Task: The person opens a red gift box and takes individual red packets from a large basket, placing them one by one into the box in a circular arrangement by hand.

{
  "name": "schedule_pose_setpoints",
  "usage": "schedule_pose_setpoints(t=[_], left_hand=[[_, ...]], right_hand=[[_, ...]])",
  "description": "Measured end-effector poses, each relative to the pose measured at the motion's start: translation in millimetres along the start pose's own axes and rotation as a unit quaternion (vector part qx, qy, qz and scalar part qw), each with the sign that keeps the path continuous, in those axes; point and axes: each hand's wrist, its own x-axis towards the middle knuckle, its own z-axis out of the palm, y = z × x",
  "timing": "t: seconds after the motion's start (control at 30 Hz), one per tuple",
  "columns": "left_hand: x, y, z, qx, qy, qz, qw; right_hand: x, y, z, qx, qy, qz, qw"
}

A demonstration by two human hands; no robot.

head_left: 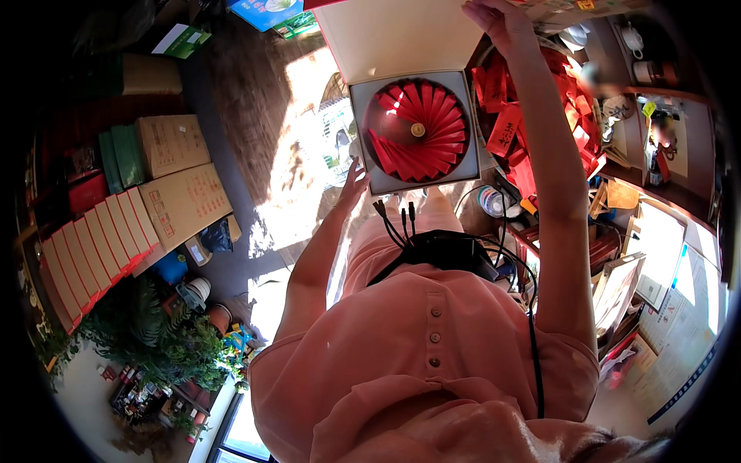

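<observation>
A box (360, 147) with a pale inside and a raised lid (401, 42) is in front of me at the top middle. In its round recess, red folded packets (444, 131) fan out in a ring on a dark round piece, with a small gold disc (417, 130) at the centre. My right hand (500, 25) is at the lid's upper right corner, its fingers closed on the edge. Beside the box's lower left corner is my left hand (353, 184), fingers stretched out along the side; whether it bears weight I cannot tell.
On the right, a round basket holds many red packets (505, 127) with dark writing. Shelves (671, 92) line that side. Cardboard boxes (185, 204) and red-edged boxes (96, 251) are stacked at left, above potted plants (154, 332). Black cables (532, 309) hang from my waist pouch (448, 251).
</observation>
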Motion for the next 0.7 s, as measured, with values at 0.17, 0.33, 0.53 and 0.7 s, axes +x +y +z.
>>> schedule_pose_setpoints(t=[0.17,0.33,0.53,0.7], left_hand=[[4.3,10.7,-4.5,-0.020,-0.007,-0.002,1.000],[17.5,10.8,-14.6,-0.011,0.044,0.020,0.999],[50.4,106.4,-6.3,0.360,0.182,0.413,0.817],[83.7,186.4,28.5,0.572,0.015,0.444,0.690]], right_hand=[[-1.8,1.6,-3.1,0.004,-0.024,0.008,1.000],[-9.3,4.2,-6.2,-0.032,-0.031,0.010,0.999],[-67.5,50.3,-31.1,-0.207,0.080,0.025,0.975],[-138.4,129.4,-91.6,-0.366,0.058,0.098,0.924]])
